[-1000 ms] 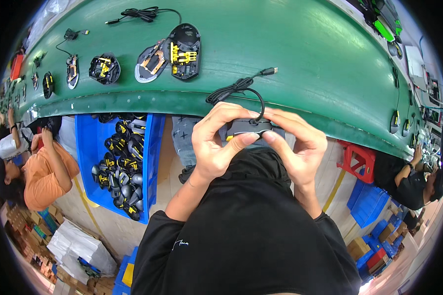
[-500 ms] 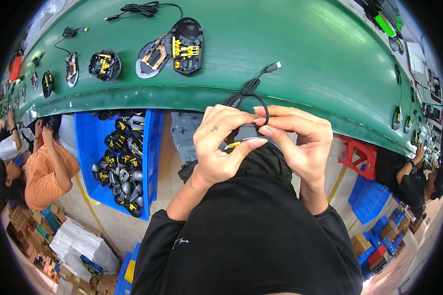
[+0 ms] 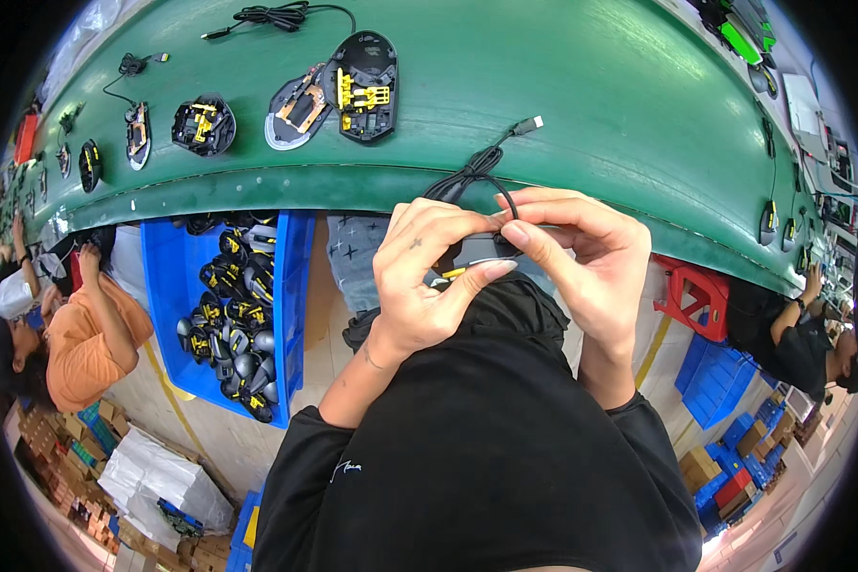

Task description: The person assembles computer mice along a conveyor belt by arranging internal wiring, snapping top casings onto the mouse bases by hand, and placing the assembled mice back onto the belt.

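Just off the near edge of the green work surface, my left hand [image 3: 419,272] grips a dark computer mouse [image 3: 467,252] with a yellow strip along its side. My right hand [image 3: 591,262] pinches the black cable [image 3: 515,200] with thumb and forefinger where it meets the mouse. From there the cable loops up into a tied bundle [image 3: 472,173], which lies over the surface's edge with its light-tipped plug [image 3: 527,125] pointing away to the right. Fingers cover much of the mouse, and the cable's joint with it is hidden.
An opened mouse shell [image 3: 367,91] with yellow parts overlaps its base [image 3: 298,110] on the green surface [image 3: 543,76]. More mouse parts lie farther left. A blue bin [image 3: 300,315] of mouse shells stands at left, a red stool [image 3: 691,297] at right. Co-workers sit on both sides.
My right hand has shifted slightly right, its thumb now higher against the cable at the mouse. The cable bundle has moved a little left. My left hand keeps its hold.
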A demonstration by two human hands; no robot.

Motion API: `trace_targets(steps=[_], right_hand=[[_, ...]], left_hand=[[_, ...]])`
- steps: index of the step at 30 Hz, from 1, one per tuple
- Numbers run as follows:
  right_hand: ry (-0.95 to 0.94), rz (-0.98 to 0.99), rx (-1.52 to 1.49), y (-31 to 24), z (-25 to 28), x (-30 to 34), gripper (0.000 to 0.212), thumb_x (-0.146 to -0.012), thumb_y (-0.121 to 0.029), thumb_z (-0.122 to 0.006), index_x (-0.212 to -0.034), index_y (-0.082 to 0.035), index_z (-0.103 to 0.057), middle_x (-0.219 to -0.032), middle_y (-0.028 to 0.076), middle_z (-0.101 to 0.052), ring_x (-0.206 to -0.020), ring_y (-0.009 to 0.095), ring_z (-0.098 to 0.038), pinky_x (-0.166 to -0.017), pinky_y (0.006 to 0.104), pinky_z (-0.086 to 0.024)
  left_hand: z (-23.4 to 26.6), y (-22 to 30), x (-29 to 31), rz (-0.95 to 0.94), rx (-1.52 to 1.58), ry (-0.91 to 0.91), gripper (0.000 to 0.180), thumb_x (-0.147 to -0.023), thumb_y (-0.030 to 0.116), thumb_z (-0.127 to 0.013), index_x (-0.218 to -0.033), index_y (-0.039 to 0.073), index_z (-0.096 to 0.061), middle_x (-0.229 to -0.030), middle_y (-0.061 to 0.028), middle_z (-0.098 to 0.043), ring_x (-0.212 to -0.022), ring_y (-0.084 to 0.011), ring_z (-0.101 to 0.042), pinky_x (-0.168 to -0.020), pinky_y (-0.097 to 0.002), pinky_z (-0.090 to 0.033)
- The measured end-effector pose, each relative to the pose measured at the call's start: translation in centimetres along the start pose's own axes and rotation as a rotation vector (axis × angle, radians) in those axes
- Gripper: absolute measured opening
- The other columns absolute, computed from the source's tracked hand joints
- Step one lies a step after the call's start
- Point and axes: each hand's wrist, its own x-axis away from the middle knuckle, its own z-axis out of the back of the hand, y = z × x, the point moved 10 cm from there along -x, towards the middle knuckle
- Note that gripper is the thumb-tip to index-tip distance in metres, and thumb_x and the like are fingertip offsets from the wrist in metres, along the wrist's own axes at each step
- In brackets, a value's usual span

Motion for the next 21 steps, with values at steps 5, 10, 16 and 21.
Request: trace_targets(steps=[5, 10, 16, 21], right_hand=[[0.060, 0.082, 0.094, -0.4, -0.5, 0.1, 0.011, -0.079, 0.008, -0.070, -0.089, 0.004, -0.070, -0.094, 0.013, -0.070, -0.085, 0.017, -0.069, -0.072, 0.0271, -0.059], [0.125, 0.091, 0.135, -0.3, -0.5, -0.1, 0.009, -0.079, 0.008, -0.070, -0.087, 0.004, -0.069, -0.092, 0.012, -0.070, -0.083, 0.016, -0.068, -0.070, 0.0258, -0.057], [0.025, 0.176, 0.011, 0.1, -1.8, -0.2, 0.022, -0.074, 0.000, -0.078, -0.095, 0.002, -0.070, -0.098, 0.013, -0.070, -0.092, 0.021, -0.068, -0.082, 0.0317, -0.053], [0.071, 0.277, 0.265, -1.0, -2.5, 0.7, 0.033, -0.066, 0.000, -0.082, -0.097, 0.001, -0.072, -0.098, 0.015, -0.072, -0.089, 0.024, -0.068, -0.079, 0.0318, -0.053]], left_hand=[[0.4, 0.7, -0.2, -0.058, -0.039, -0.011, 0.031, -0.069, 0.018, -0.082, -0.093, 0.004, -0.069, -0.086, -0.0058, -0.068, -0.077, -0.0224, -0.060, -0.072, -0.0323, -0.041], [0.5, 0.7, -0.3, -0.076, -0.045, -0.020, 0.030, -0.069, 0.018, -0.081, -0.093, 0.004, -0.069, -0.084, -0.0054, -0.067, -0.077, -0.0232, -0.060, -0.070, -0.0323, -0.041], [0.9, -4.3, 1.0, 0.462, 0.665, 0.093, 0.032, -0.081, 0.017, -0.076, -0.103, -0.002, -0.064, -0.094, -0.0074, -0.067, -0.084, -0.0149, -0.061, -0.079, -0.0269, -0.046], [1.0, -4.6, 0.8, 0.278, 0.765, 0.046, 0.027, -0.087, 0.011, -0.069, -0.107, -0.005, -0.061, -0.107, -0.0121, -0.061, -0.101, -0.0160, -0.059, -0.087, -0.0277, -0.047]])
